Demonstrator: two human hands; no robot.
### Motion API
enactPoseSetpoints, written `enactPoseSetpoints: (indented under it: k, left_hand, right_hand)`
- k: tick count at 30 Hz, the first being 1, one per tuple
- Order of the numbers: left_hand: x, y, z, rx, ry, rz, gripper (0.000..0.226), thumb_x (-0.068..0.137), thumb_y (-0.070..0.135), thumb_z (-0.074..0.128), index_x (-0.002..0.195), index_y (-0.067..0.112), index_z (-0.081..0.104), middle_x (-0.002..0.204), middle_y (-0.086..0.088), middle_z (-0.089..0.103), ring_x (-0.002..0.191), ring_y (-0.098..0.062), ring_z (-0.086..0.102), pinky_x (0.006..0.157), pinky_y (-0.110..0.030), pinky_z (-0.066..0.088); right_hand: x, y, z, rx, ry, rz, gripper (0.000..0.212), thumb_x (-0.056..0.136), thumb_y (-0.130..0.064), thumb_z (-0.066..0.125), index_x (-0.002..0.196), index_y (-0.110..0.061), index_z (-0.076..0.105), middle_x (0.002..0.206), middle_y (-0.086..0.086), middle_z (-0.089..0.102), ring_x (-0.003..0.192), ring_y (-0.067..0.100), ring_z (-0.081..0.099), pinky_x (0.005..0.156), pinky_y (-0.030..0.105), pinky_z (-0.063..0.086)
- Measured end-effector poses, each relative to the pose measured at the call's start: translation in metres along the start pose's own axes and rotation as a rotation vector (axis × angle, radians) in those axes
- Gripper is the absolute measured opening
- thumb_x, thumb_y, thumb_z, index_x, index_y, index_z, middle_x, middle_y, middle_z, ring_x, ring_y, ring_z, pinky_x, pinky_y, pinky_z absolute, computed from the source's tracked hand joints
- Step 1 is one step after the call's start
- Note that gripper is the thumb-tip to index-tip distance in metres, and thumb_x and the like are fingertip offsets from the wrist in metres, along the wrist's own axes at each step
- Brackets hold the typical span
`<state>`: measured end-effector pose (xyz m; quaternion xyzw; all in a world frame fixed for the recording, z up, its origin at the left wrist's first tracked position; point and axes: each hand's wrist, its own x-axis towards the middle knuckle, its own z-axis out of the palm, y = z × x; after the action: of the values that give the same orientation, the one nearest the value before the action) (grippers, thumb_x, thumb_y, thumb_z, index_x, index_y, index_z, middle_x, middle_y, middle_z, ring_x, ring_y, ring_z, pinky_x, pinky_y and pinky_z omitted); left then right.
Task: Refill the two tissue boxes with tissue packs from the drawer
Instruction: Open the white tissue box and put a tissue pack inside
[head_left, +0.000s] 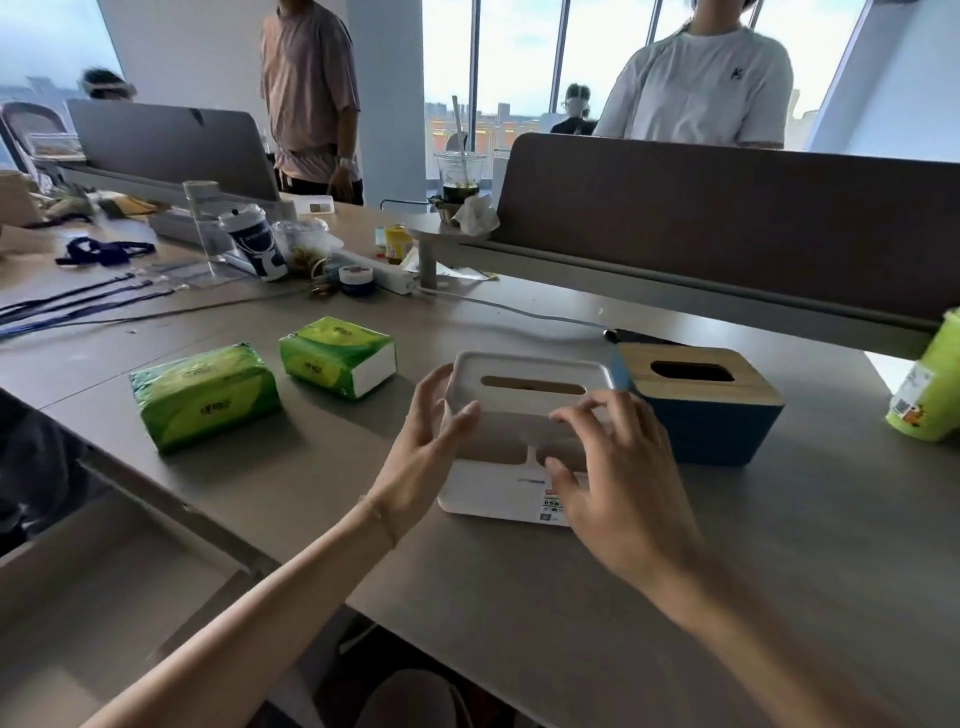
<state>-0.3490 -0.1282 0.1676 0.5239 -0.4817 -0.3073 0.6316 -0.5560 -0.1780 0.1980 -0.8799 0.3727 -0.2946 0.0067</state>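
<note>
A white tissue box (511, 493) stands on the desk in front of me, its white slotted lid (530, 371) on top. My left hand (421, 452) cups the box's left side, fingers on the lid's edge. My right hand (618, 467) rests on the box's front right, fingertips at the lid's rim. Right behind it stands a blue tissue box (719, 428) with a wooden slotted lid (696, 376). Two green tissue packs lie to the left: one nearer (205, 395), one farther (335, 356). An open drawer (88, 587) shows at lower left.
A green can (930, 384) stands at the right edge. Cups, a power strip (387, 273), cables and lanyards (78, 301) clutter the far left of the desk. A brown divider (727, 223) runs behind the boxes. People stand beyond it.
</note>
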Motion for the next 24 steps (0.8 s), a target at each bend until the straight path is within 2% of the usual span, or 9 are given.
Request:
enactPoseSetpoints:
  k: [3,5,7,11,14,17,19,22,24]
  left_hand:
    - [-0.018,-0.006,-0.012,0.649,0.129,0.408,0.043,0.085,0.04,0.07,0.124,0.023,0.062,0.129,0.004,0.055,0.117,-0.013,0.056,0.096,-0.027,0.048]
    - [-0.019,-0.001,-0.01,0.929,0.053,0.611,0.027,0.087,0.038,0.07,0.111,0.024,0.072,0.118,0.006,0.064,0.112,-0.018,0.058,0.097,-0.033,0.047]
    - [-0.015,0.006,-0.006,1.027,-0.11,0.664,0.02,0.092,0.037,0.066,0.107,0.029,0.076,0.114,0.011,0.072,0.109,-0.017,0.063,0.098,-0.034,0.047]
    - [-0.009,0.013,-0.002,1.035,-0.219,0.533,0.02,0.094,0.037,0.058,0.101,0.028,0.074,0.099,0.011,0.073,0.092,-0.018,0.066,0.077,-0.029,0.052]
    - [-0.011,0.011,0.001,0.995,-0.191,0.477,0.019,0.089,0.035,0.062,0.094,0.023,0.076,0.091,0.01,0.072,0.081,-0.019,0.067,0.068,-0.03,0.053]
    - [-0.012,0.014,0.006,0.94,-0.103,0.451,0.003,0.081,0.023,0.077,0.084,0.021,0.078,0.08,0.013,0.069,0.071,-0.012,0.061,0.066,-0.01,0.043]
    - [-0.012,0.02,0.009,0.912,-0.056,0.39,0.006,0.077,0.018,0.084,0.079,0.022,0.079,0.071,0.02,0.06,0.067,-0.005,0.052,0.067,0.003,0.032]
    - [-0.01,0.028,0.011,0.91,-0.061,0.254,0.011,0.074,0.021,0.087,0.082,0.024,0.08,0.072,0.024,0.056,0.067,0.001,0.053,0.065,0.003,0.033]
    - [-0.008,0.031,0.011,0.918,-0.078,0.214,0.013,0.073,0.022,0.088,0.082,0.025,0.08,0.07,0.021,0.06,0.07,-0.004,0.059,0.064,-0.002,0.037]
  right_hand:
    - [-0.006,-0.001,-0.004,-0.005,-0.062,-0.12,0.023,0.089,-0.036,0.071,0.106,-0.021,0.07,0.1,-0.007,0.063,0.095,0.011,0.059,0.083,0.029,0.053]
    - [-0.005,0.003,-0.001,0.03,-0.153,-0.121,0.025,0.089,-0.032,0.072,0.111,-0.02,0.072,0.102,-0.007,0.068,0.093,0.01,0.064,0.078,0.026,0.056]
    - [-0.002,0.008,0.001,0.092,-0.203,-0.108,0.026,0.089,-0.026,0.074,0.113,-0.019,0.071,0.105,-0.008,0.069,0.095,0.009,0.065,0.079,0.023,0.057]
    - [0.002,0.008,0.003,0.177,-0.196,-0.044,0.016,0.083,-0.02,0.081,0.093,-0.019,0.068,0.092,-0.014,0.061,0.081,0.002,0.06,0.067,0.014,0.049]
    - [0.002,0.006,0.008,0.159,-0.179,-0.021,0.018,0.082,-0.014,0.081,0.092,-0.017,0.067,0.092,-0.009,0.062,0.084,0.008,0.061,0.072,0.026,0.055]
    - [0.002,0.004,0.01,0.135,-0.168,-0.009,0.018,0.081,-0.012,0.081,0.093,-0.014,0.067,0.094,-0.004,0.064,0.088,0.013,0.061,0.076,0.034,0.056]
    - [0.003,0.003,0.01,0.126,-0.172,0.001,0.018,0.081,-0.014,0.081,0.093,-0.013,0.067,0.095,-0.002,0.065,0.09,0.015,0.061,0.077,0.036,0.056]
    - [0.005,0.002,0.007,0.133,-0.182,0.013,0.016,0.082,-0.014,0.079,0.091,-0.013,0.066,0.096,-0.002,0.066,0.09,0.015,0.061,0.076,0.034,0.055]
    - [0.005,0.001,0.007,0.139,-0.173,0.012,0.016,0.083,-0.012,0.079,0.088,-0.014,0.063,0.094,-0.002,0.065,0.086,0.015,0.059,0.072,0.031,0.052]
